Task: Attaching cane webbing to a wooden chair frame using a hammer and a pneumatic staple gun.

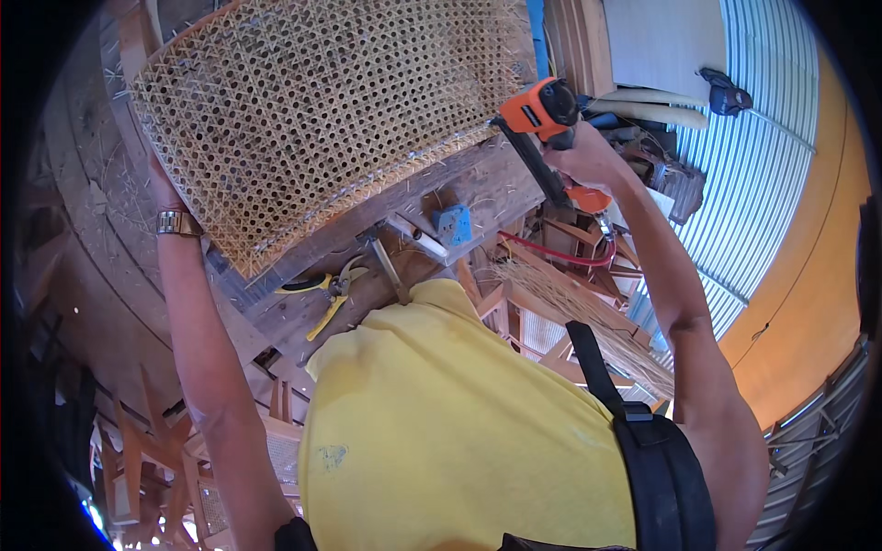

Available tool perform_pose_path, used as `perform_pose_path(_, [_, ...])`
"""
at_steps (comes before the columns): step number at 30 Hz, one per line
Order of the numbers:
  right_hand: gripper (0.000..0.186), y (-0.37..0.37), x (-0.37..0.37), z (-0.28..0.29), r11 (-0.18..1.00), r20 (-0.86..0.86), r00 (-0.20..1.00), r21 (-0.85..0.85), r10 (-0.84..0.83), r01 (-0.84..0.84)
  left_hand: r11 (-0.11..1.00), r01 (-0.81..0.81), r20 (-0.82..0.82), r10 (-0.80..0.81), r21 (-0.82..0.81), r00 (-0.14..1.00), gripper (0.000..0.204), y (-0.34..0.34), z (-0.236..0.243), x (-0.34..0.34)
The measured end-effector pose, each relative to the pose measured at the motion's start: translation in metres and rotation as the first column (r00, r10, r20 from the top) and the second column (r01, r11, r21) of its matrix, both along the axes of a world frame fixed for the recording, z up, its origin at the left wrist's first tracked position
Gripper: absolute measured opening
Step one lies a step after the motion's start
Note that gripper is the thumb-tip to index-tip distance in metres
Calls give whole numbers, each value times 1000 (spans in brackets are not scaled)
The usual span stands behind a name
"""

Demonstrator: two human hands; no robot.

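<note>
Head view looks down over a yellow shirt (459, 413) onto a wooden workbench (303, 275), the largest surface here, with timber frames and a corrugated metal wall (763, 184) to the right. On the far left part of the bench lies the woven cane panel (322, 110), an open lattice in a wooden frame, its near edge fringed with loose strand ends. It looks light and springy; the weave would likely dent or tear under pressure, so the stiff frame edge is the safer place to take hold.

At the panel's right edge, the right hand (588, 161) is wrapped tightly around the handle of an orange staple gun (542, 115), whose nose meets the panel's border. A red hose (551, 250) loops below it. The left hand (163, 188), with a wristband, sits at the panel's left edge, mostly hidden behind the weave; I cannot tell whether its fingers are closed on the frame.

Nearer on the bench lie yellow-handled pliers (326, 294), a hammer (386, 262) and a small blue block (453, 223).
</note>
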State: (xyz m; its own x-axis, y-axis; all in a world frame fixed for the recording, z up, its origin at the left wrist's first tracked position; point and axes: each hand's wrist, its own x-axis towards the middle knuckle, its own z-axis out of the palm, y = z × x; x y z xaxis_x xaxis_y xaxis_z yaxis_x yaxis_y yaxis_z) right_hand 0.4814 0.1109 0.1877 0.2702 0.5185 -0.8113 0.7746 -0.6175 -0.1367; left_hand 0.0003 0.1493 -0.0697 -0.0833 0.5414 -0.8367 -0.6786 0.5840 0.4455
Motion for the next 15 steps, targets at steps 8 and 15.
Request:
perform_pose_path(8, [14, -21, 6, 14, 992, -7, 992, 27, -127, 127, 998, 14, 42, -17, 68, 999, 60, 0, -12, -4])
perform_pose_path(15, [25, -32, 16, 5, 974, -95, 981, 132, -170, 182, 998, 20, 50, -23, 67, 998, 74, 2, -20, -8])
